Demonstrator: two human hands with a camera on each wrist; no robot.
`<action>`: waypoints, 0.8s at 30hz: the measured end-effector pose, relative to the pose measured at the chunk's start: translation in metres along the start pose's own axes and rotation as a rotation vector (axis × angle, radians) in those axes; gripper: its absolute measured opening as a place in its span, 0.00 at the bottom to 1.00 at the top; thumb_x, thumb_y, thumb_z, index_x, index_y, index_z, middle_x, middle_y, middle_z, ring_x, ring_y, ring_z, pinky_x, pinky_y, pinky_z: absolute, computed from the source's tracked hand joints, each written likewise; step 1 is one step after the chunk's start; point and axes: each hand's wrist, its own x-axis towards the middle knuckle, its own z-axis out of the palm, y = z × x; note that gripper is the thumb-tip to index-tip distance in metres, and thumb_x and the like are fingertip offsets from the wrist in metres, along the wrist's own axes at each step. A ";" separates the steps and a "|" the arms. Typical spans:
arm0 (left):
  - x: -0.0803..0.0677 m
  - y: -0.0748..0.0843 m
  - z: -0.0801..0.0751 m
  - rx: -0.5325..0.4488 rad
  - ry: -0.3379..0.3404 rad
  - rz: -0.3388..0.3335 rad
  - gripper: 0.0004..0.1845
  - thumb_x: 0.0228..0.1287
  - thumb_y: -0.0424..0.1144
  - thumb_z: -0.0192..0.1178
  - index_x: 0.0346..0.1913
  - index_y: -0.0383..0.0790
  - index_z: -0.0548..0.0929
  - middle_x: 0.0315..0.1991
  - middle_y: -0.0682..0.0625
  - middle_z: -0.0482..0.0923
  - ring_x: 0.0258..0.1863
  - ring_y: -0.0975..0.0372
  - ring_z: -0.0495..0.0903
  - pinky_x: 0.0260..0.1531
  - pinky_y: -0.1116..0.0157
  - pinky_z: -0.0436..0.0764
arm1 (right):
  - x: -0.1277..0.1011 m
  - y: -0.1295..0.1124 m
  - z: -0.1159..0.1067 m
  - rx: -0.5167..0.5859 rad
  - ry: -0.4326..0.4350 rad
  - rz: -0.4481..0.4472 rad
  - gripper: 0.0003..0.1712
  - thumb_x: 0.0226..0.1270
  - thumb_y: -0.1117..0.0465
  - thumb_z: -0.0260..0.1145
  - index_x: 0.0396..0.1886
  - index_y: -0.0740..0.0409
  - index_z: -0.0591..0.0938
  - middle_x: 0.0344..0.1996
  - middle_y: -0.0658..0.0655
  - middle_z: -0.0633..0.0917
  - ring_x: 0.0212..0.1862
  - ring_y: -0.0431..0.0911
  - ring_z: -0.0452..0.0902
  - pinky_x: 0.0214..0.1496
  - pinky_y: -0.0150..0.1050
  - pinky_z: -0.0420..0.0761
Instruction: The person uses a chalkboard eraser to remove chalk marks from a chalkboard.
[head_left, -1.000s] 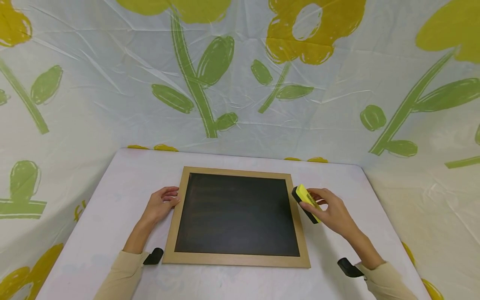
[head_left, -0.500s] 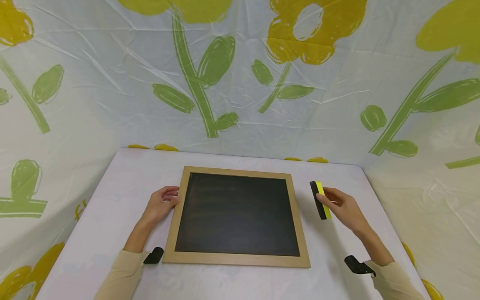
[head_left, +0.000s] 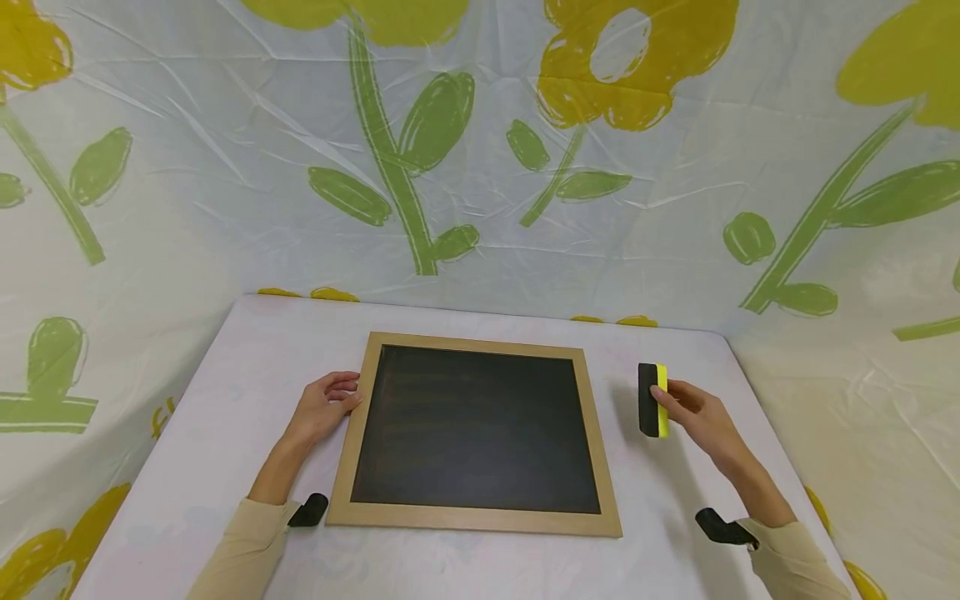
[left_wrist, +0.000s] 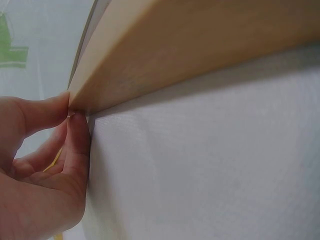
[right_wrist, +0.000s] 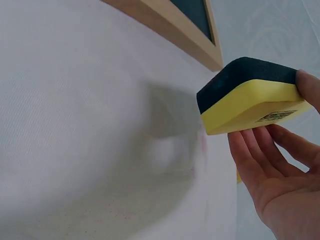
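Observation:
A small chalkboard (head_left: pixel 472 433) in a light wooden frame (head_left: pixel 480 518) lies on the white-covered table. Faint smears show on its dark surface toward the left. My left hand (head_left: pixel 322 410) is at the frame's left edge; in the left wrist view the thumb and a finger (left_wrist: pixel 77 142) pinch the wooden side. To the right of the board, my right hand (head_left: pixel 701 421) holds a yellow and black board eraser (head_left: pixel 648 402) between thumb and fingers. The eraser is raised above the table, its black felt face turned toward the board, and its shadow falls on the cloth below.
White sheeting with large yellow and green flowers (head_left: pixel 637 67) hangs behind the table and at both sides. The white table cover (head_left: pixel 450 567) extends around the board. Black wrist cameras (head_left: pixel 309 510) are fixed at both beige sleeves (head_left: pixel 247 542).
My right hand has carried the eraser rightward, away from the frame's right edge, and turned it upright so more of its black face shows. The left hand and chalkboard have stayed in place.

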 end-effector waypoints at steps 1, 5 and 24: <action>0.000 0.000 0.000 -0.001 0.001 -0.001 0.22 0.71 0.33 0.64 0.64 0.30 0.77 0.53 0.35 0.81 0.46 0.53 0.80 0.37 0.75 0.77 | 0.000 0.002 0.000 0.000 -0.004 0.004 0.41 0.81 0.42 0.54 0.76 0.71 0.64 0.68 0.74 0.73 0.65 0.65 0.72 0.64 0.61 0.72; -0.001 0.002 0.000 0.005 0.000 -0.002 0.22 0.71 0.34 0.64 0.64 0.30 0.77 0.53 0.35 0.81 0.46 0.52 0.81 0.37 0.76 0.77 | 0.002 0.008 0.000 -0.007 -0.008 0.008 0.41 0.81 0.42 0.55 0.75 0.71 0.64 0.67 0.74 0.74 0.63 0.65 0.74 0.61 0.57 0.74; -0.003 0.005 0.000 -0.009 -0.002 -0.011 0.22 0.71 0.33 0.64 0.65 0.29 0.77 0.53 0.34 0.81 0.47 0.52 0.81 0.37 0.76 0.77 | 0.017 0.029 0.009 -0.034 0.017 0.124 0.50 0.78 0.34 0.53 0.76 0.74 0.61 0.69 0.77 0.70 0.63 0.66 0.75 0.58 0.46 0.81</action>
